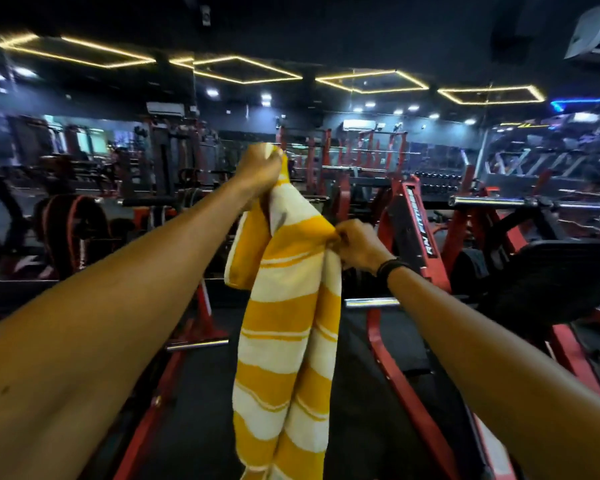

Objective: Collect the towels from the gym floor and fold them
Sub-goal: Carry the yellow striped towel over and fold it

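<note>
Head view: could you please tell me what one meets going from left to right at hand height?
Left hand → towel → right hand → wristband → red machine frame

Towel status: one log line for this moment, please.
towel: striped, hanging, unfolded | left hand: grips top | right hand: pinches edge lower

Dark gym floor (354, 403), red machine frames (388, 368) standing on it

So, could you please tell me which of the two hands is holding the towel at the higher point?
The left hand grips the striped towel's top; the right hand, with a dark wristband, pinches it lower.
</note>
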Available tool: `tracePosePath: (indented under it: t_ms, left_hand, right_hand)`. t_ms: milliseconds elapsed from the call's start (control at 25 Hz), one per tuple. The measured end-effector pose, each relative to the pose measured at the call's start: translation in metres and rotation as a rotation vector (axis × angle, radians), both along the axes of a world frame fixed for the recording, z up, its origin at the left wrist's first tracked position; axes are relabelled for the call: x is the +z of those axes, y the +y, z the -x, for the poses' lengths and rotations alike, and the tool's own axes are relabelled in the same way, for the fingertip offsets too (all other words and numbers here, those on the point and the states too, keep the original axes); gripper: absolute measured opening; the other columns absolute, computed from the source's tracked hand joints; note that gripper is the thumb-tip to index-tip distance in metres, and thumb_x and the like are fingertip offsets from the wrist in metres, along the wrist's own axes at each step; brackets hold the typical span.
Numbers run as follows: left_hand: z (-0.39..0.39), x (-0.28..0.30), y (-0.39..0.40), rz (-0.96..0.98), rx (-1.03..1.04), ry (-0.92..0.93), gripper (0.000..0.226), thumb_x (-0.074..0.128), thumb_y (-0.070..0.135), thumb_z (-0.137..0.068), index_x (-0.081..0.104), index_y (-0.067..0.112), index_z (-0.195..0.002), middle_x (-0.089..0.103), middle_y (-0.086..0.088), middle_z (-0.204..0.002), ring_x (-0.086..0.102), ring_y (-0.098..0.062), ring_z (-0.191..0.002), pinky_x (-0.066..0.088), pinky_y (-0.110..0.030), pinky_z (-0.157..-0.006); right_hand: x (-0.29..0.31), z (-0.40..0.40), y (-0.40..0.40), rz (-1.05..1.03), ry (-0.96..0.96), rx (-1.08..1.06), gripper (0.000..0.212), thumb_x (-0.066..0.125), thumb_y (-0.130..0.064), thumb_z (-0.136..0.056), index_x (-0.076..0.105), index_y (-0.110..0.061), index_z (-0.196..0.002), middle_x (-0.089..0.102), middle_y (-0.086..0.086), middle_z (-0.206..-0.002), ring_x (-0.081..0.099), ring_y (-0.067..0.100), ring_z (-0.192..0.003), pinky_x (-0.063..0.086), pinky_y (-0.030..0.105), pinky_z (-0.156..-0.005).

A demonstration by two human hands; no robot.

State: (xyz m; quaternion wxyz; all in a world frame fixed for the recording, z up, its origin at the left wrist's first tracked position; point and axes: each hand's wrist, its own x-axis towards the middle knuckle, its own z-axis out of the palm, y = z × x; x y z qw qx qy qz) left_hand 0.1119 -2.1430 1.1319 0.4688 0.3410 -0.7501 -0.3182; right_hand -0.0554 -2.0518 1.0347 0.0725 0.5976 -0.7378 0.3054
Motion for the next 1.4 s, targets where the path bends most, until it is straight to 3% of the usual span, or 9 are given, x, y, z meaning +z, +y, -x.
tracePosePath:
  t_ms: [160, 320, 480, 600, 680, 840, 1040, 1280, 1400]
  left_hand:
    - [-0.009, -0.009, 0.010, 0.145, -0.018, -0.461, 0.116, 0.072, 0.060, -0.067, 0.001, 0.017, -0.149, 0.020, -0.014, -0.156, 0.030, -0.036, -0.138, 0.030, -0.046, -0.112]
    - [0.014, -0.011, 0.032, 0.244, -0.071, -1.019, 0.067, 0.068, 0.056, -0.076, 0.056, 0.016, -0.129, 0.059, -0.008, -0.130, 0.057, -0.026, -0.111, 0.047, -0.034, -0.088]
    - [0.018, -0.004, 0.033, 0.316, 0.152, -0.686, 0.027, 0.064, 0.035, -0.083, 0.060, 0.016, -0.063, 0.058, -0.003, -0.061, 0.055, -0.021, -0.063, 0.035, -0.027, -0.054]
    - [0.019, 0.005, 0.035, 0.120, 0.227, -0.145, 0.031, 0.060, 0.032, -0.084, 0.053, 0.019, -0.057, 0.051, 0.001, -0.058, 0.047, -0.014, -0.056, 0.034, -0.027, -0.051]
    - [0.018, 0.014, 0.036, -0.016, 0.262, 0.071, 0.024, 0.062, 0.033, -0.082, 0.056, 0.019, -0.063, 0.054, 0.002, -0.064, 0.051, -0.013, -0.062, 0.038, -0.025, -0.053]
    - [0.003, 0.035, 0.039, -0.077, 0.127, -0.056, 0.042, 0.076, 0.040, -0.076, 0.061, 0.014, -0.106, 0.059, 0.001, -0.099, 0.058, -0.012, -0.085, 0.048, -0.023, -0.064]
    - [0.003, 0.032, 0.059, 0.119, 0.030, -0.134, 0.026, 0.070, 0.027, -0.084, 0.050, 0.019, -0.100, 0.048, 0.006, -0.093, 0.049, -0.006, -0.077, 0.043, -0.018, -0.058]
    - [0.011, 0.004, 0.054, 0.016, -0.259, -0.067, 0.035, 0.079, 0.022, -0.075, 0.049, 0.018, -0.093, 0.057, -0.001, -0.084, 0.056, -0.011, -0.069, 0.052, -0.022, -0.058]
    - [-0.009, -0.013, 0.028, -0.029, -0.232, -0.457, 0.056, 0.081, 0.033, -0.068, 0.052, 0.020, -0.115, 0.057, -0.001, -0.110, 0.057, -0.018, -0.098, 0.052, -0.037, -0.087]
  right_hand:
    - [0.024, 0.007, -0.008, 0.269, -0.086, 0.124, 0.018, 0.054, -0.004, -0.091, 0.062, 0.000, -0.075, 0.053, 0.002, -0.070, 0.046, 0.014, -0.070, 0.031, 0.016, -0.051]
    - [0.032, 0.010, -0.019, 0.423, -0.131, 0.296, 0.012, 0.059, 0.002, -0.087, 0.067, -0.003, -0.079, 0.066, 0.009, -0.079, 0.056, 0.013, -0.074, 0.040, 0.014, -0.062]
    - [0.016, 0.031, -0.015, 0.244, -0.227, 0.393, 0.024, 0.074, -0.025, -0.082, 0.066, -0.009, -0.098, 0.068, 0.004, -0.092, 0.062, 0.015, -0.082, 0.049, 0.015, -0.071]
    - [-0.013, 0.053, -0.010, -0.266, -0.170, 0.384, 0.061, 0.077, -0.044, -0.074, 0.054, -0.015, -0.123, 0.063, 0.001, -0.113, 0.060, 0.018, -0.098, 0.051, 0.031, -0.084]
    - [-0.031, 0.057, -0.009, -0.369, -0.047, 0.316, 0.034, 0.069, -0.035, -0.085, 0.057, -0.010, -0.104, 0.063, 0.004, -0.101, 0.057, 0.018, -0.088, 0.045, 0.025, -0.073]
    - [-0.038, 0.066, -0.014, -0.107, -0.056, 0.202, 0.020, 0.066, -0.021, -0.085, 0.061, -0.006, -0.097, 0.064, 0.011, -0.092, 0.062, 0.028, -0.089, 0.048, 0.030, -0.069]
    - [0.008, 0.026, 0.001, 0.110, -0.773, 0.633, 0.040, 0.066, -0.027, -0.088, 0.053, -0.017, -0.125, 0.063, 0.004, -0.115, 0.062, 0.017, -0.104, 0.054, 0.024, -0.077]
    - [0.018, 0.000, 0.001, -0.057, -0.595, 0.744, 0.032, 0.064, -0.018, -0.090, 0.060, -0.005, -0.119, 0.068, 0.010, -0.112, 0.068, 0.019, -0.098, 0.058, 0.032, -0.079]
    - [0.012, 0.008, 0.000, 0.082, -0.694, 0.734, 0.020, 0.061, -0.017, -0.090, 0.063, -0.010, -0.109, 0.067, 0.008, -0.107, 0.066, 0.016, -0.094, 0.056, 0.027, -0.075]
